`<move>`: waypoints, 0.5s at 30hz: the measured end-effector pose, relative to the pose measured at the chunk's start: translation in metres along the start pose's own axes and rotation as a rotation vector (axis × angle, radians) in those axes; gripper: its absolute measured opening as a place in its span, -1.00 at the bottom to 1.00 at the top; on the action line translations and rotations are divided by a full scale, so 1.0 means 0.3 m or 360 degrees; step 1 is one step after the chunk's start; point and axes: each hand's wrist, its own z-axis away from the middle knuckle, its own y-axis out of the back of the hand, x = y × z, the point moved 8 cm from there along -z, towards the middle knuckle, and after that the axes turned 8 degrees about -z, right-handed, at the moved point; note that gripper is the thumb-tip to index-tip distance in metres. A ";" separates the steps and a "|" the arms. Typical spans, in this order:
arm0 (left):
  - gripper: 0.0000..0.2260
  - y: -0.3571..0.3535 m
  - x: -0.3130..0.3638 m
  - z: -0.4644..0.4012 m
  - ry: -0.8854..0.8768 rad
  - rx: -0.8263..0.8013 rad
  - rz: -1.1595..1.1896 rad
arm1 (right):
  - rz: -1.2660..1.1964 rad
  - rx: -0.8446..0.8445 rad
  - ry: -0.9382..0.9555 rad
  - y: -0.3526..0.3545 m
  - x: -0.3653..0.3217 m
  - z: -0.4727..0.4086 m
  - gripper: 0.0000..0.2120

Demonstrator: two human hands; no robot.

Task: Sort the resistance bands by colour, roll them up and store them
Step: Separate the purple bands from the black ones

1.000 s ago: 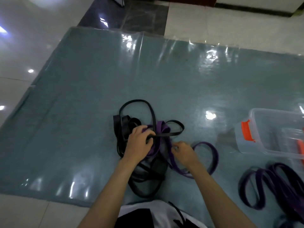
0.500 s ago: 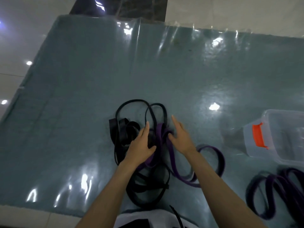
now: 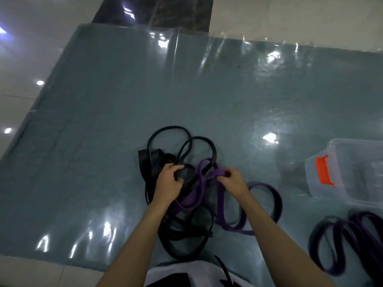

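A tangle of black bands (image 3: 182, 228) and a purple band (image 3: 209, 189) is spread on the mat (image 3: 103, 141), left of the clear bin (image 3: 352, 172). A black strand is gripped by the curled left hand (image 3: 169, 181); the purple band is pinched by the right hand (image 3: 232, 181).

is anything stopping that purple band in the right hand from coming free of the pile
Yes. The purple band pinched by the right hand is tangled with the black bands, which loop over and under it beside the left hand.
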 end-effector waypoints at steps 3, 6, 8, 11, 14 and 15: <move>-0.59 0.033 -0.025 0.018 0.0078 0.0064 0.0069 | -0.0342 0.0039 -0.0013 0.049 0.019 0.061 -0.94; -0.55 0.024 -0.016 0.047 0.0052 -0.0034 0.0057 | -0.0542 0.0081 0.0061 0.084 0.019 0.133 -0.88; -0.46 -0.002 -0.002 0.077 -0.0004 -0.0173 0.0001 | -0.0505 0.0189 0.0152 0.121 0.000 0.181 -0.82; -0.28 -0.050 0.035 0.142 -0.0136 -0.0371 -0.0180 | -0.0737 0.0284 0.0209 0.171 -0.044 0.254 -0.84; -0.18 -0.104 0.062 0.209 -0.0301 -0.0579 -0.0465 | -0.1171 0.0254 0.0197 0.203 -0.096 0.320 -0.81; -0.15 -0.122 0.061 0.226 -0.0357 -0.0648 -0.0535 | -0.1275 0.0259 0.0202 0.220 -0.116 0.341 -0.81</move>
